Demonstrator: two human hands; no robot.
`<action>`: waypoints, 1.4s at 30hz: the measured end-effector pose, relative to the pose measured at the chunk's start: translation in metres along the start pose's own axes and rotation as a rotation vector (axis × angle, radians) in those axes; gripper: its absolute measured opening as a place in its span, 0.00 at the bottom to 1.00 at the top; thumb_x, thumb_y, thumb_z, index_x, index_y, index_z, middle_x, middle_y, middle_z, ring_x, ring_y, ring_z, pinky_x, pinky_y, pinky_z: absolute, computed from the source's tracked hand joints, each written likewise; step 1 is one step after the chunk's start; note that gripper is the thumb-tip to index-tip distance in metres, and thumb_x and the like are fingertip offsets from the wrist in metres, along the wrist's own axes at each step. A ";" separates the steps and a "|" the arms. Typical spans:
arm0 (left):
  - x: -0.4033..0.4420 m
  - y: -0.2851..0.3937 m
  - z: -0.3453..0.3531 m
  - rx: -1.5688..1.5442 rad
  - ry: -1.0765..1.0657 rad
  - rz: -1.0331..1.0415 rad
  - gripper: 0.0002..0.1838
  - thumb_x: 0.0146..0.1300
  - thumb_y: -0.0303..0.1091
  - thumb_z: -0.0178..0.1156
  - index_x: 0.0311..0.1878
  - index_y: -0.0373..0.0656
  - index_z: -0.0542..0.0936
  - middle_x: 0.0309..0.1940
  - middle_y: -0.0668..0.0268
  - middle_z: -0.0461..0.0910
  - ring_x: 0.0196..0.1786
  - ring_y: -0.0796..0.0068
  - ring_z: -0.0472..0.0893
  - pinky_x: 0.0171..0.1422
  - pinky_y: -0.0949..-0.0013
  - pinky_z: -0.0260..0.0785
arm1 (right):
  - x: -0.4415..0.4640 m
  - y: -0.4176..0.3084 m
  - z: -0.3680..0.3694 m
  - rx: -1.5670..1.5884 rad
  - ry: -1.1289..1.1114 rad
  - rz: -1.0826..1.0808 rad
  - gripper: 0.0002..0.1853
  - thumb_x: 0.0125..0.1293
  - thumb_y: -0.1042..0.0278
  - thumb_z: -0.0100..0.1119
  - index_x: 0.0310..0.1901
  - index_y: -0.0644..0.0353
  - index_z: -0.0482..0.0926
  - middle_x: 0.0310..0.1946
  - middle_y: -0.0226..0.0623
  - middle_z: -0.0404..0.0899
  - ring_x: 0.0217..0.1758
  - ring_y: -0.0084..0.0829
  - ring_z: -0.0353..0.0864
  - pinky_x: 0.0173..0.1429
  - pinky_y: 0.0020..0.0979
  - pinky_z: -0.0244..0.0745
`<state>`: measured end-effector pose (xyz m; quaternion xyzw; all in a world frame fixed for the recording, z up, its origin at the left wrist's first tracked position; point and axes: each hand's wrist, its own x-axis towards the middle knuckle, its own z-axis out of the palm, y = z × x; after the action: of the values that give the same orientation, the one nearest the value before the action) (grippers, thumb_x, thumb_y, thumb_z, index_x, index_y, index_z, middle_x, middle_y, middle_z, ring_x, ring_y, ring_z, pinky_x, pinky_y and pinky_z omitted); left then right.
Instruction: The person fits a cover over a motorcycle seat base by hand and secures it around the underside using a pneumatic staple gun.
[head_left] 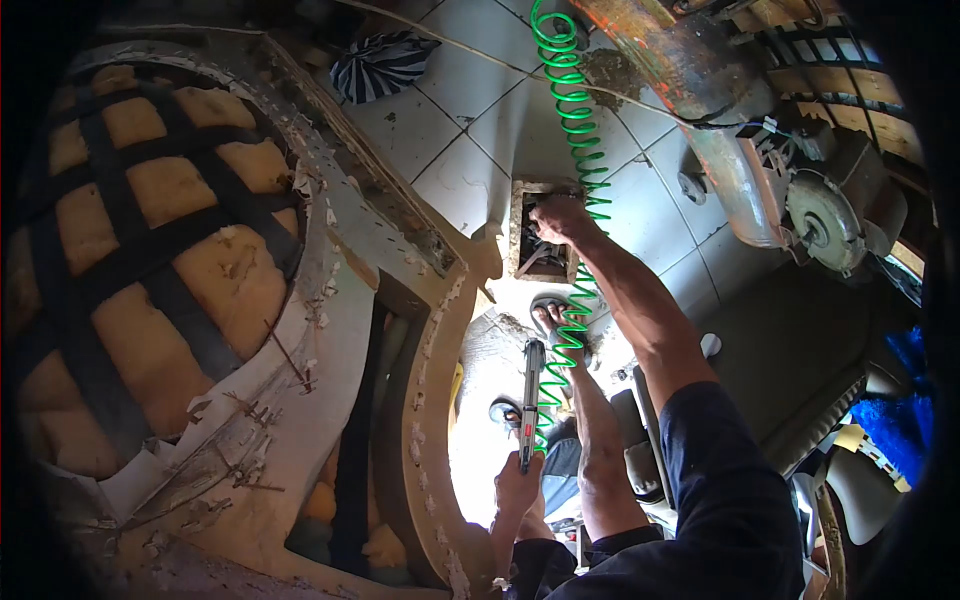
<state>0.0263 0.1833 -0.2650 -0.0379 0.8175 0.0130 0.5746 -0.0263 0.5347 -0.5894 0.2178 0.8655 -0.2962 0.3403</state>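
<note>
My left hand point(517, 484) is wrapped round the lower end of a slim grey staple gun point(533, 400), which points up toward the box. A green coiled air hose point(575, 110) runs down beside the gun. Farther out, my right hand point(562, 219) reaches over the rim of a small open wooden box point(516, 240) on the floor. Its fingers are curled at the box's dark inside, and anything between them is hidden. Dark, thin pieces lie in the box, too shadowed to name. To the left stands a furniture frame point(435, 340) with torn covering along its edge.
Black webbing point(120, 205) crosses orange foam point(225, 285) inside the frame. A striped cloth bundle point(382, 66) lies on the tiled floor point(455, 175). On the right are a rusty machine with a round motor point(828, 222), a dark padded panel point(775, 345) and blue fluffy material point(900, 420).
</note>
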 end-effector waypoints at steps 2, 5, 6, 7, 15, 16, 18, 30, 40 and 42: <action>-0.001 0.004 0.000 -0.017 0.020 0.008 0.27 0.66 0.59 0.62 0.43 0.39 0.81 0.30 0.50 0.83 0.38 0.47 0.85 0.46 0.51 0.74 | 0.003 0.004 0.001 -0.002 -0.014 -0.023 0.10 0.64 0.61 0.63 0.42 0.53 0.89 0.44 0.41 0.89 0.51 0.44 0.89 0.51 0.43 0.86; -0.002 0.015 -0.004 -0.004 -0.035 -0.024 0.29 0.67 0.60 0.61 0.49 0.38 0.82 0.38 0.49 0.85 0.44 0.48 0.85 0.51 0.54 0.74 | 0.001 0.004 0.000 0.001 0.013 -0.031 0.10 0.65 0.63 0.61 0.40 0.55 0.89 0.42 0.43 0.89 0.49 0.44 0.90 0.50 0.44 0.87; -0.002 0.015 -0.003 -0.003 -0.030 -0.021 0.29 0.67 0.60 0.61 0.49 0.38 0.82 0.38 0.49 0.85 0.44 0.48 0.85 0.51 0.54 0.74 | -0.001 0.003 0.001 -0.016 0.054 -0.003 0.11 0.65 0.58 0.62 0.40 0.54 0.88 0.39 0.43 0.89 0.45 0.45 0.89 0.49 0.45 0.86; -0.001 0.012 0.000 -0.010 0.001 0.002 0.28 0.66 0.60 0.62 0.46 0.38 0.82 0.34 0.49 0.84 0.41 0.48 0.85 0.48 0.53 0.74 | -0.003 0.001 0.004 -0.033 0.093 0.022 0.12 0.65 0.54 0.63 0.39 0.53 0.86 0.36 0.43 0.88 0.42 0.45 0.89 0.48 0.46 0.85; -0.017 0.024 -0.007 -0.004 0.036 -0.011 0.25 0.66 0.58 0.62 0.43 0.41 0.81 0.31 0.49 0.84 0.37 0.45 0.86 0.44 0.49 0.74 | -0.060 -0.005 -0.012 1.396 0.271 0.157 0.15 0.71 0.50 0.64 0.49 0.52 0.85 0.36 0.35 0.86 0.32 0.31 0.88 0.35 0.34 0.86; -0.018 0.025 -0.007 -0.005 0.028 -0.010 0.25 0.66 0.58 0.62 0.43 0.41 0.81 0.31 0.49 0.84 0.37 0.45 0.86 0.44 0.49 0.74 | -0.078 -0.003 -0.019 1.647 0.215 0.104 0.15 0.72 0.53 0.65 0.49 0.57 0.83 0.37 0.31 0.84 0.33 0.23 0.86 0.35 0.27 0.86; -0.021 0.025 -0.007 0.014 0.058 0.018 0.24 0.67 0.57 0.61 0.43 0.41 0.80 0.32 0.47 0.85 0.38 0.43 0.86 0.44 0.47 0.74 | -0.124 -0.008 -0.035 1.802 0.180 0.091 0.16 0.72 0.57 0.65 0.51 0.61 0.82 0.41 0.35 0.85 0.36 0.26 0.87 0.38 0.30 0.88; -0.074 0.061 -0.041 0.045 0.109 0.132 0.23 0.68 0.53 0.63 0.44 0.39 0.80 0.32 0.46 0.84 0.39 0.42 0.86 0.43 0.47 0.74 | -0.305 -0.121 -0.049 0.517 0.364 -0.449 0.08 0.64 0.68 0.65 0.32 0.55 0.73 0.27 0.35 0.74 0.31 0.36 0.83 0.35 0.37 0.81; -0.094 -0.015 -0.049 0.095 0.139 0.345 0.26 0.66 0.56 0.62 0.46 0.38 0.80 0.38 0.46 0.85 0.43 0.43 0.84 0.49 0.47 0.75 | -0.342 -0.161 -0.045 0.208 0.298 -0.487 0.09 0.65 0.63 0.64 0.43 0.54 0.78 0.36 0.34 0.78 0.41 0.36 0.84 0.42 0.37 0.84; -0.107 -0.012 -0.070 0.103 0.060 0.279 0.26 0.66 0.57 0.61 0.47 0.39 0.81 0.39 0.45 0.85 0.45 0.41 0.85 0.50 0.47 0.75 | -0.360 -0.181 -0.056 0.197 0.343 -0.402 0.10 0.64 0.62 0.63 0.44 0.53 0.78 0.38 0.35 0.80 0.42 0.38 0.85 0.45 0.41 0.82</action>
<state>-0.0025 0.1715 -0.1402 0.1052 0.8313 0.0496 0.5435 0.0854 0.3772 -0.2319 0.1207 0.9032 -0.3995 0.1006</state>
